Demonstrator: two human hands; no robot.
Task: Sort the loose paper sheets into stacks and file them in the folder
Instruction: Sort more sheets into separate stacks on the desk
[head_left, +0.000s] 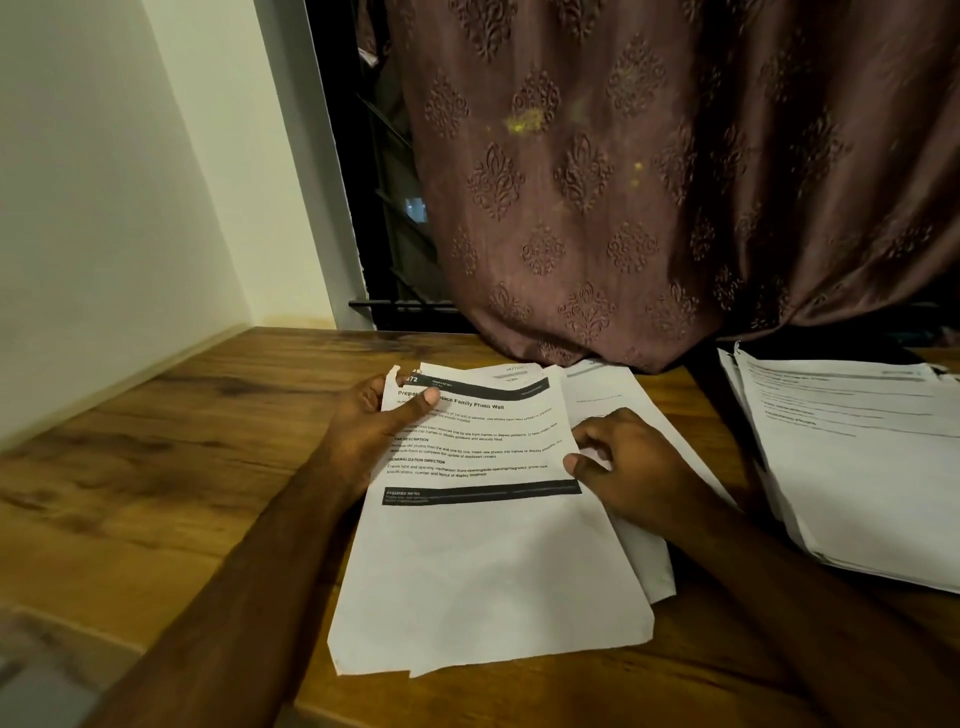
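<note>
Pinching the top sheet (488, 499) at opposite edges, left hand (371, 421) and right hand (623, 462) each keep a narrow grip, probably squaring it over the sheets beneath on the tabletop (171, 467).

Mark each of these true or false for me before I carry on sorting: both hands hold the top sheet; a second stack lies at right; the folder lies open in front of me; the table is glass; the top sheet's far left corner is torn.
1. Both hands hold the top sheet. True: the left hand pinches its left edge with the thumb on top, and the right hand grips its right edge.
2. A second stack lies at right. True.
3. The folder lies open in front. False: no folder shows in this view.
4. The table is glass. False: it is wood.
5. The sheet's far left corner is torn. True.
</note>
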